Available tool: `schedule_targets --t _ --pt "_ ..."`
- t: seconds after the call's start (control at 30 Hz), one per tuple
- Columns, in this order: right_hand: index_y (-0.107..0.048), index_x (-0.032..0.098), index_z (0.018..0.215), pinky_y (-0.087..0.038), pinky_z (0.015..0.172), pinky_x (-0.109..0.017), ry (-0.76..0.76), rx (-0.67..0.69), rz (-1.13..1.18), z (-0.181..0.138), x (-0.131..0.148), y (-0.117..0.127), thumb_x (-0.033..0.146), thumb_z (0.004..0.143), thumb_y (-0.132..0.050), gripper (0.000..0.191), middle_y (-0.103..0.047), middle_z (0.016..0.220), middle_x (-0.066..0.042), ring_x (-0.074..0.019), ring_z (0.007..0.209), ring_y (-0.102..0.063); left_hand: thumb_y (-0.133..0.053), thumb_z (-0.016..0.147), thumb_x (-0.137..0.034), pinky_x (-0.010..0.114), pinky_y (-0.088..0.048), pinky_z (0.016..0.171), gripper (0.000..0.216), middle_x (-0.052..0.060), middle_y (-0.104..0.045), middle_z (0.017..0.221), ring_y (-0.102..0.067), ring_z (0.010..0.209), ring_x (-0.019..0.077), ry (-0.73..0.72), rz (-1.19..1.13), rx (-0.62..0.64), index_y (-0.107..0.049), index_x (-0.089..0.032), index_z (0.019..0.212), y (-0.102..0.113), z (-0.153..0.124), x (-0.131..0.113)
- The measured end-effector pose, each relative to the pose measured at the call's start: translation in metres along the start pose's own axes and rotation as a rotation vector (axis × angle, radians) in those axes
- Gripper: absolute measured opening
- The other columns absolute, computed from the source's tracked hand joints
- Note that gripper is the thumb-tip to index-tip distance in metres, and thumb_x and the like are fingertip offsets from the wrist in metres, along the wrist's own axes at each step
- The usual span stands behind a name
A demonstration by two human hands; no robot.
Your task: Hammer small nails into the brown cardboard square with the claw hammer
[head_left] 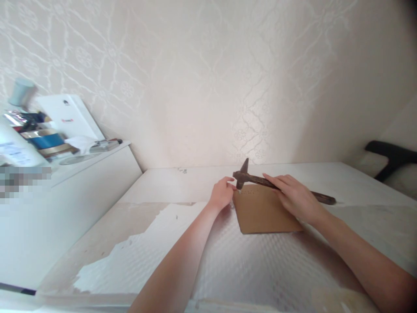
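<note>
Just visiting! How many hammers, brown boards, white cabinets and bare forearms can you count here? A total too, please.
Hammer: 1
Brown board: 1
White cabinet: 1
Bare forearms: 2 (left forearm, right forearm)
Total: 5

Got a board (267, 215) on the table (176, 187), with a hammer (257, 178) by its far left corner. Also see a cabinet (71, 208) left, box (70, 115) on top, and the wall (195, 87) behind.

Your bare left forearm (177, 256) reaches forward, your left hand (222, 193) partly curled; your bare right forearm (361, 254) slants inward from the right, your right hand (298, 196) wrapped in a grip.
</note>
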State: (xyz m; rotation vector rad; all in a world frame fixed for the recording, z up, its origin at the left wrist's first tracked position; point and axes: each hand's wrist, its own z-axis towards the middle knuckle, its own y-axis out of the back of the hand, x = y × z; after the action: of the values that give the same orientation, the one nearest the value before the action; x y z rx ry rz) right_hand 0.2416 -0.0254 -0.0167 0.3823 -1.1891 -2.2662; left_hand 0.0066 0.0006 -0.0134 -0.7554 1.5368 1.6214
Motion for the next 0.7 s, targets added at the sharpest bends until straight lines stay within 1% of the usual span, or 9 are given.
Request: schedule_targets --t 0.1,0.23,0.43,0.57,0.7 --pt "-0.039 0.021 0.142 -0.050 0.083 -0.040 -0.018 -0.013 0.014 0.0002 0.0011 0.0006 0.011 0.087 -0.035 0.055 -0.065 0.103 -0.009 -0.0237 0.094 -0.057 -0.037 0.077 -0.005 0.029 -0.044 0.091 0.044 0.009 -0.072 0.096 -0.065 0.095 0.0187 0.007 0.001 0.012 -0.061 -0.011 0.113 0.0006 -0.0008 -0.0019" --pt "-0.043 0.020 0.139 -0.049 0.084 -0.040 0.007 0.021 0.007 0.0002 0.0016 0.0007 0.009 0.086 -0.035 0.054 -0.065 0.104 -0.009 -0.0234 0.093 -0.057 -0.042 0.076 -0.007 0.030 -0.044 0.091 0.039 0.007 -0.072 0.099 -0.064 0.097 0.0195 -0.013 -0.018 0.017 -0.064 -0.014 0.107 0.0002 -0.0002 -0.0006" --pt "-0.042 0.020 0.140 -0.050 0.082 -0.040 0.009 -0.020 -0.010 0.0003 0.0003 0.0012 0.010 0.084 -0.037 0.057 -0.065 0.102 -0.009 -0.0238 0.092 -0.057 -0.040 0.076 -0.006 0.028 -0.044 0.091 0.042 0.006 -0.073 0.097 -0.064 0.097 0.0181 -0.006 -0.003 0.016 -0.063 -0.014 0.109 -0.0001 0.0003 0.0010" --pt "-0.041 0.022 0.140 -0.049 0.083 -0.041 0.014 0.018 0.015 -0.0004 0.0002 -0.0010 0.008 0.083 -0.035 0.059 -0.065 0.104 -0.008 -0.0240 0.094 -0.057 -0.041 0.077 -0.008 0.029 -0.044 0.091 0.037 0.006 -0.072 0.099 -0.063 0.099 0.0199 -0.013 0.003 0.007 -0.066 -0.016 0.103 -0.0001 0.0001 0.0003" --pt "-0.045 0.020 0.137 -0.049 0.083 -0.040 -0.008 0.038 0.041 -0.0004 0.0018 -0.0017 0.008 0.085 -0.034 0.055 -0.065 0.105 -0.008 -0.0233 0.094 -0.056 -0.040 0.078 -0.009 0.029 -0.045 0.089 0.038 0.006 -0.072 0.098 -0.064 0.096 0.0202 -0.021 0.015 0.008 -0.065 -0.016 0.105 -0.0004 0.0003 0.0005"
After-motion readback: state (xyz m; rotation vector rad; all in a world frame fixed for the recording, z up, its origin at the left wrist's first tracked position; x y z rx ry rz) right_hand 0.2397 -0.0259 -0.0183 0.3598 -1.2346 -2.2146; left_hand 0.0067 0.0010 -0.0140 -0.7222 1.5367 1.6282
